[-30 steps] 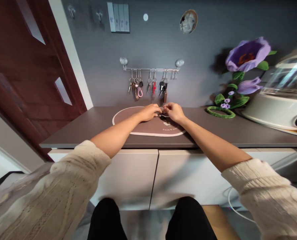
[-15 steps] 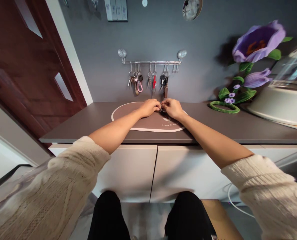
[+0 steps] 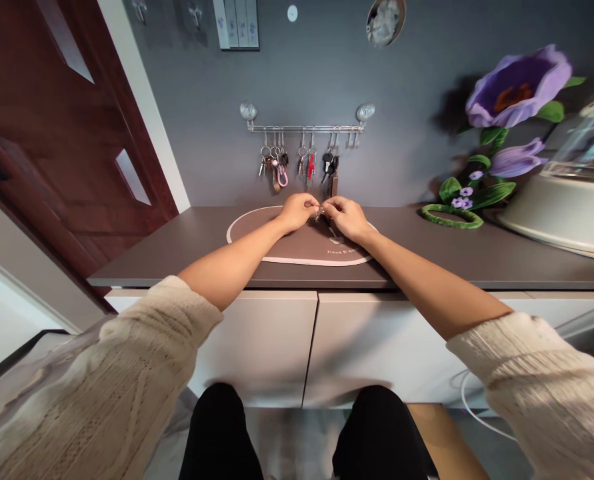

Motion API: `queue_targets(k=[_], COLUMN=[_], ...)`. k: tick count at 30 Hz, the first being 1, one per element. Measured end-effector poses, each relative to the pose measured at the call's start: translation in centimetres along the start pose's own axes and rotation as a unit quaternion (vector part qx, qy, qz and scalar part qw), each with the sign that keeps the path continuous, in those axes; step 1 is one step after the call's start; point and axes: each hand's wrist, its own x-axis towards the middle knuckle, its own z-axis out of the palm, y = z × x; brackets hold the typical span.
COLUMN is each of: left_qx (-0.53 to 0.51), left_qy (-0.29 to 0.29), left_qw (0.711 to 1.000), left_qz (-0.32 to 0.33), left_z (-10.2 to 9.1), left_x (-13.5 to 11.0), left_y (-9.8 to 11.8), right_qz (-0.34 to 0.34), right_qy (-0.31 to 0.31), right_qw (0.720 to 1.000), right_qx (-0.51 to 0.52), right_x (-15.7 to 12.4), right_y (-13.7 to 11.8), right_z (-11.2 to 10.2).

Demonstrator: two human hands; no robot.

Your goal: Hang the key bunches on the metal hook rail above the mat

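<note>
Shifted left over the mat (image 3: 254, 230), left hand (image 3: 298, 211) and right hand (image 3: 346, 219) pinch a metal piece (image 3: 318, 214) together.

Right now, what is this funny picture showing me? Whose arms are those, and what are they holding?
Those arms belong to a person wearing a camera on their head, so you see what they see when looking forward and down. Their left hand and right hand pinch a small shiny metal thing between them. It is too small to tell exactly what it is. Under the hands lies a brown mat on a dark countertop. Bunches of keys hang from a metal rail on the wall.
</note>
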Motion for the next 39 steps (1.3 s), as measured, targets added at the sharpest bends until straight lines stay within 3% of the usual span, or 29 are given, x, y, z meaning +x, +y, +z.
queue_targets(k=[10,19,27,39], left_qx=[-0.165,-0.246,-0.234,-0.097], left_qy=[0.086,0.080,0.083,0.101], left_qw=[0.981,0.964,0.969,0.989], left_qz=[-0.047,-0.061,-0.011,0.053], left_z=[0.0,0.0,0.2,0.5], left_x=[0.2,0.0,0.4,0.1], left_y=[0.3,1.1,0.3,0.2], right_qz=[-0.030,-0.028,-0.002,0.005], right_qy=[0.009,0.034,0.009,0.118], right_qw=[0.997,0.983,0.952,0.952], right_qx=[0.077,0.179,0.307,0.282], right_x=[0.2,0.6,0.7,1.6], right_y=[0.7,1.4,0.9,2.1], right_z=[0.3,0.6,0.5,-0.3])
